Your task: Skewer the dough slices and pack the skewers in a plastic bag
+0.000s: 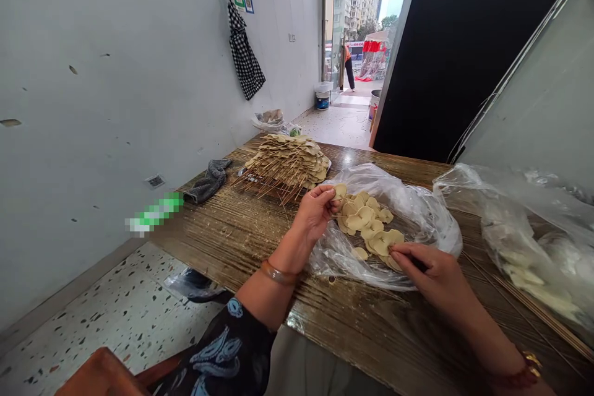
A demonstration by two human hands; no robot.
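Note:
A heap of thin, pale yellow round slices (361, 218) lies on a spread clear plastic bag (424, 210) on the wooden table. At the heap's left edge, my left hand (318, 213) is closed, with a pale slice at its fingertips. A thin stick seems to show by these fingers, though most of it is hidden. My right hand (429, 265) pinches the edge of another slice (388, 241) on the near right side of the heap. Beyond my left hand, a large stack of skewered slices (290, 161) rests with its sticks pointing toward me.
Bare sticks (542, 306) lie at the right beside another plastic bag (524, 241) with pale contents. A dark grey cloth (208, 180) is at the table's left edge. More bags (271, 119) sit at the far edge. Outside the glass door stands a person (349, 65).

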